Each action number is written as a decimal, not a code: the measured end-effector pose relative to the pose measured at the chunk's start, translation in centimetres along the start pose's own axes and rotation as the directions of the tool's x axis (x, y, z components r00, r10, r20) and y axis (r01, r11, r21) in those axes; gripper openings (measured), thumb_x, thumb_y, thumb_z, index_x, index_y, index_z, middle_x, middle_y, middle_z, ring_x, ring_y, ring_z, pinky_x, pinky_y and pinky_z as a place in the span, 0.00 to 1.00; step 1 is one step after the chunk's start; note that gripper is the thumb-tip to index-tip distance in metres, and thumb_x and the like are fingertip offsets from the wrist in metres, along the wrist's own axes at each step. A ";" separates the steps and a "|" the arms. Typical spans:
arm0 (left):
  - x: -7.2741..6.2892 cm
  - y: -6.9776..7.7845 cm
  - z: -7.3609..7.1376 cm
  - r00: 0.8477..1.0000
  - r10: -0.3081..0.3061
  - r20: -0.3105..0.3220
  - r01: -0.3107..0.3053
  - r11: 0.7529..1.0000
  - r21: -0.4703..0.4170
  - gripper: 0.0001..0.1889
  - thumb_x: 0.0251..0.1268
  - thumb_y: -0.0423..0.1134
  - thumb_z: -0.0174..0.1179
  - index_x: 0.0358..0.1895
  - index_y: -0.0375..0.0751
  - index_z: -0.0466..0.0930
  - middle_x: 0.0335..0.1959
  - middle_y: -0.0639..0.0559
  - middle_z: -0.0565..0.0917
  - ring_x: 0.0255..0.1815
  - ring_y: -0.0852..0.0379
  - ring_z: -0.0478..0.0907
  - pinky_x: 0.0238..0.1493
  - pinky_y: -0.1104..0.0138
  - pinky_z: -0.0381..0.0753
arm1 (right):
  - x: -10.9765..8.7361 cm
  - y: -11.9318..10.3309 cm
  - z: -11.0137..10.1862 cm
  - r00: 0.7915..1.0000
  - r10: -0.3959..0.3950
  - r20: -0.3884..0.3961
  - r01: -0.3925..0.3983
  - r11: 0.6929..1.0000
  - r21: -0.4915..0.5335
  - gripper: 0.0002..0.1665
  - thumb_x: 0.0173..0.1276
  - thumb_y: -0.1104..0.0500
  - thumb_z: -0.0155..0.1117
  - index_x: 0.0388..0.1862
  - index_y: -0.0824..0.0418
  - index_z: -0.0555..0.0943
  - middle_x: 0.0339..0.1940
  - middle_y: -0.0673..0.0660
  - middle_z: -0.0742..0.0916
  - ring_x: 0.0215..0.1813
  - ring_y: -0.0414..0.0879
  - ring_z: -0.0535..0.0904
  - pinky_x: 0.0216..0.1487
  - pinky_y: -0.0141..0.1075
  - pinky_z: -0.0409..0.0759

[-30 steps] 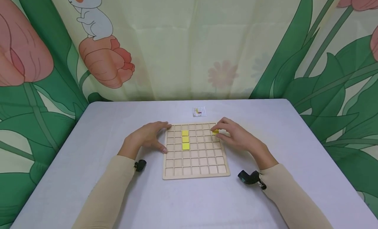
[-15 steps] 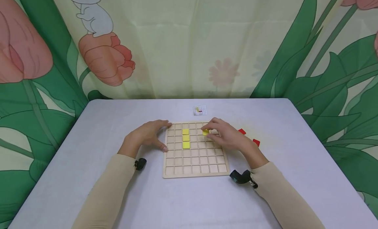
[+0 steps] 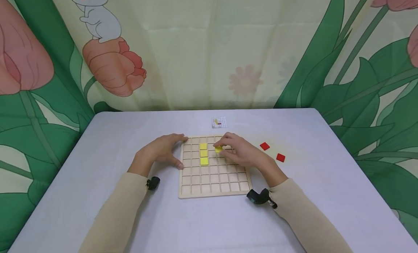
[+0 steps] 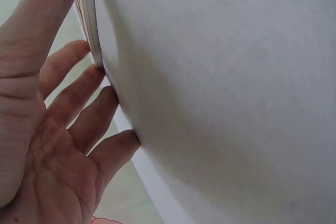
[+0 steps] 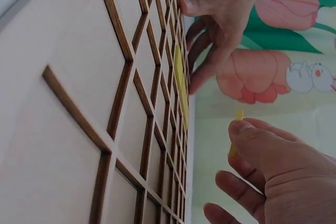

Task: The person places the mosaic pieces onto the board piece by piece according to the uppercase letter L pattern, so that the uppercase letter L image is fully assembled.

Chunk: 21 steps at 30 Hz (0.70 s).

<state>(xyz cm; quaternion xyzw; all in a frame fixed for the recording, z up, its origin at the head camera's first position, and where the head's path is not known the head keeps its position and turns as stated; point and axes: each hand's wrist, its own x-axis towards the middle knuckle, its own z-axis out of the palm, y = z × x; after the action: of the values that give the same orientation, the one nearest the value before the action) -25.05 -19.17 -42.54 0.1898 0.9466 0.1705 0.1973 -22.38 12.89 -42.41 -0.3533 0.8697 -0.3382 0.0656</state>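
A wooden grid board (image 3: 215,178) lies on the table, with a column of 3 yellow square tiles (image 3: 204,161) in its upper left part. My left hand (image 3: 161,150) rests at the board's left edge, thumb and fingers spread and touching the rim. In the left wrist view its fingertips also meet the tablecloth. Over the upper middle of the grid, my right hand (image 3: 240,150) pinches another yellow tile (image 3: 218,149) between thumb and fingers. The right wrist view shows this tile held on edge, apart from the board.
Two red tiles (image 3: 280,157) lie on the white tablecloth (image 3: 209,224) to the right of the board. Behind the board is a small card (image 3: 218,122) printed with a coloured grid. A patterned curtain (image 3: 196,46) hangs at the table's far edge.
My right hand has carried the yellow tile leftward across the board from its upper right corner. The red tiles have come into view from behind that hand. My left hand has stayed in place.
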 end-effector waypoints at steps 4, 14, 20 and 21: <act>0.0 -0.2 0.1 1.000 -0.004 0.004 0.004 1.000 -0.010 0.63 0.33 0.61 0.84 0.80 0.55 0.62 0.83 0.48 0.59 0.83 0.42 0.54 0.80 0.44 0.58 | 0.4 -0.4 0.5 1.000 -0.005 0.010 0.005 1.000 0.004 0.19 0.73 0.60 0.69 0.61 0.59 0.84 0.53 0.51 0.83 0.55 0.52 0.79 0.57 0.46 0.79; -0.1 -0.3 0.1 1.000 0.001 0.003 -0.001 1.000 -0.007 0.63 0.33 0.61 0.84 0.80 0.55 0.62 0.83 0.48 0.60 0.83 0.42 0.54 0.80 0.44 0.58 | 1.1 -1.6 1.5 0.999 -0.011 0.042 0.012 1.000 -0.011 0.23 0.69 0.58 0.72 0.62 0.57 0.83 0.52 0.49 0.85 0.56 0.49 0.79 0.60 0.47 0.80; -0.2 -0.3 0.0 1.000 0.009 0.001 -0.009 1.000 -0.007 0.62 0.34 0.62 0.84 0.80 0.55 0.62 0.83 0.48 0.59 0.83 0.42 0.54 0.80 0.44 0.58 | 1.2 -1.9 2.1 0.999 0.004 0.050 -0.004 1.000 -0.004 0.25 0.68 0.57 0.74 0.63 0.56 0.82 0.50 0.48 0.85 0.54 0.47 0.81 0.58 0.46 0.83; -0.2 -0.3 0.0 1.000 0.010 0.001 -0.010 1.000 -0.006 0.62 0.34 0.62 0.84 0.80 0.55 0.63 0.83 0.49 0.59 0.83 0.42 0.55 0.80 0.44 0.58 | 1.2 -1.9 2.2 0.999 0.003 0.049 -0.003 1.000 -0.006 0.25 0.68 0.57 0.73 0.63 0.55 0.82 0.49 0.47 0.85 0.53 0.47 0.81 0.57 0.45 0.83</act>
<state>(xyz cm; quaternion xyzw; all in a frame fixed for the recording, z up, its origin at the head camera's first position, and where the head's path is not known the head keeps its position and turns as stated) -24.97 -19.54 -42.58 0.1939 0.9450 0.1743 0.1973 -21.42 9.92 -42.72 -0.3605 0.8693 -0.3269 0.0867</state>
